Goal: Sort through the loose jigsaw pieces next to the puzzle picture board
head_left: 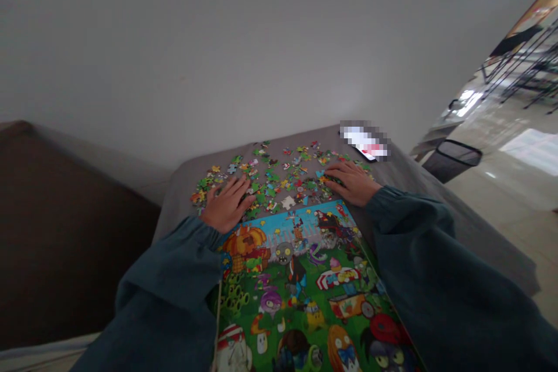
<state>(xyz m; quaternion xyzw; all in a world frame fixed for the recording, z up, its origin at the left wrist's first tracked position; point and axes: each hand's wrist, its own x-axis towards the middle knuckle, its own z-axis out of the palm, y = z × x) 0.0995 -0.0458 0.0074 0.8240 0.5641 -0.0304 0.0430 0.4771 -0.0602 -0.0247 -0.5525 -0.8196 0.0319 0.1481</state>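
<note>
A bright cartoon puzzle picture [305,290] lies on the grey table [183,186] right in front of me. Beyond its far edge, several loose puzzle pieces [283,177] are scattered over the grey surface. My left hand [227,205] lies flat on the pieces at the left, fingers stretched out. My right hand [352,182] rests palm down on the pieces at the right, fingers spread toward the middle. Neither hand visibly holds a piece. Both arms wear dark teal sleeves.
A phone-like flat object [365,143] lies at the table's far right corner. A white wall stands close behind the table. A dark mesh bin [453,158] sits on the floor at right, with chair legs [523,70] beyond. A brown surface [56,232] lies left.
</note>
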